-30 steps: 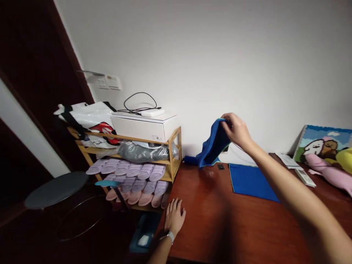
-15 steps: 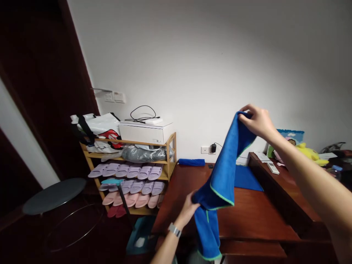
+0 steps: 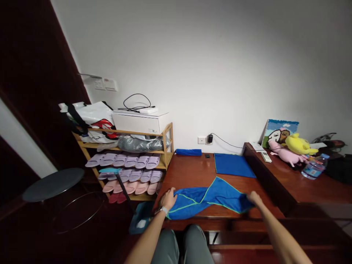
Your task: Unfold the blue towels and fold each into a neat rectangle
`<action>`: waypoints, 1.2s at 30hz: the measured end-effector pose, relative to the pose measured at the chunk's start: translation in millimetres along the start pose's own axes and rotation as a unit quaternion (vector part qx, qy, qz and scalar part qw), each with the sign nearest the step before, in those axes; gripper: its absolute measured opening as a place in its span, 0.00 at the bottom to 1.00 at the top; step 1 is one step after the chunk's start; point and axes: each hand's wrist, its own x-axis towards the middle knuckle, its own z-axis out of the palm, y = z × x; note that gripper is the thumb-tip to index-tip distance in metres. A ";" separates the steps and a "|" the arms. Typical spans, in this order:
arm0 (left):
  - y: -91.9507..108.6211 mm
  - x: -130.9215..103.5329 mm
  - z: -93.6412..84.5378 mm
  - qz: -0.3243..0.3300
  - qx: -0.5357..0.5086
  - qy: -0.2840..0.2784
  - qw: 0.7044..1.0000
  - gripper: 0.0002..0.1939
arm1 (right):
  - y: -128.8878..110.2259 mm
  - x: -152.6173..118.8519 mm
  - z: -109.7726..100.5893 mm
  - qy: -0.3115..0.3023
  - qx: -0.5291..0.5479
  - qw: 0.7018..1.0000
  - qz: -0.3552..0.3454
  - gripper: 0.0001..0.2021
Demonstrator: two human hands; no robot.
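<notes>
A blue cloth (image 3: 217, 194) with bright green edging lies stretched and twisted across the front of the brown wooden desk (image 3: 189, 171). My left hand (image 3: 168, 199), with a watch band at the wrist, grips its left end near the desk's left side. At the cloth's right end, my right hand (image 3: 254, 198) is closed on a bunched part and smeared a little by motion. Behind it, a second blue cloth (image 3: 233, 165) lies flat and squared near the wall. A rolled blue cloth (image 3: 188, 152) rests along the desk's back left edge.
Left of the desk stands a wooden shoe rack (image 3: 167, 154) with rows of slippers, a white box (image 3: 137, 121) and a bag on top. A round stool (image 3: 53, 183) is farther left. On the raised right ledge are plush toys (image 3: 287, 154), a bottle (image 3: 315, 167) and a remote (image 3: 266, 157).
The cloth has come down from hanging in the air to lying across the desk. My right hand has dropped low, and my left hand has moved left, spreading the cloth sideways.
</notes>
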 end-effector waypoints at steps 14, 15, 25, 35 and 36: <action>-66.7 -7.9 25.1 0.129 0.175 0.085 0.972 0.14 | -100.0 70.6 127.1 -0.220 -0.031 0.952 -0.209 0.34; -69.3 -7.7 24.7 0.130 0.169 0.079 0.974 0.14 | -106.5 76.1 134.1 -0.227 -0.035 0.950 -0.210 0.33; -88.3 -8.0 9.5 0.153 0.067 0.038 0.985 0.13 | -67.8 76.7 118.0 -0.167 -0.033 0.962 -0.215 0.15; -71.1 7.9 -5.3 0.133 0.085 0.002 0.987 0.19 | 16.7 62.3 -0.9 -0.019 0.151 0.969 -0.195 0.15; -68.1 9.0 -7.0 0.138 0.089 0.001 0.986 0.20 | 19.5 59.2 -10.0 -0.015 0.156 0.967 -0.204 0.15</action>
